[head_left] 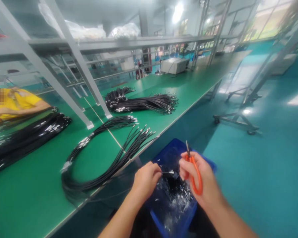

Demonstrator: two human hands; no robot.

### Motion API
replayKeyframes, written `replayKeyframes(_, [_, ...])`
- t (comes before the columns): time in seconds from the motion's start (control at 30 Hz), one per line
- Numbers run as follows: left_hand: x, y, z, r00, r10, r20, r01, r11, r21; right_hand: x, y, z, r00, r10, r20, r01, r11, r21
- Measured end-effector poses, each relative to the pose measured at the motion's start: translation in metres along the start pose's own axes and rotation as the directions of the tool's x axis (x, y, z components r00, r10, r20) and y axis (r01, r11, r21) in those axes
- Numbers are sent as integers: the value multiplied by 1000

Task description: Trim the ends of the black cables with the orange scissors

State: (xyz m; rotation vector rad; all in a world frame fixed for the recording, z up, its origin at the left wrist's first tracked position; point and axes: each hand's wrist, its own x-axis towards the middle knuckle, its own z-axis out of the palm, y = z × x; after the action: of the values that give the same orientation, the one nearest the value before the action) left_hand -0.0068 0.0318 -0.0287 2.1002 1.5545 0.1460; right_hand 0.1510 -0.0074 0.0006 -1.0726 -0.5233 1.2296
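Over a blue bin (159, 222), my left hand (147, 179) pinches a thin black cable (166, 172) close to its end, where a small whitish tip shows. My right hand (201, 173) is wrapped round a pair of orange-handled scissors (196, 178), blades pointing up and away from the cable. Small white and clear scraps (181, 198) lie in the bin among darker bits. To the left, a curved bundle of black cables (72, 165) with pale ends rests on the green table (89, 162), some ends hanging past its edge.
Another cable bundle (144, 103) lies farther back on the table. A person in a yellow top (20, 102) sits at far left behind more black cables (29, 135). Grey shelf posts (76, 59) rise from the table. A white box (174, 66) stands beyond; a wheeled stand (235, 120) is on the right.
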Motion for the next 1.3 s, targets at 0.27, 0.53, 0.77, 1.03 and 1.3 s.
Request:
replayKeyframes(0.27, [-37,-2,-13,894,24,-447,-230,881,-413,-15,25,24,999,-6,33,3,995,95])
replayKeyframes(0.53, [-46,7,-9,878,-53,-477,-230,826,-515,-17,25,40,998,-23,62,15,992,129])
replayKeyframes(0.77, [-53,12,-13,908,-79,-410,-190,797,-574,-25,16,43,992,-21,127,0,987,158])
replayKeyframes(1.03, [-45,14,-28,950,57,-306,-295,473,-830,-29,25,48,965,131,225,-194,939,284])
replayKeyframes(1.3, [-36,17,-40,966,139,-220,-237,124,-964,-29,16,48,930,128,344,-231,933,277])
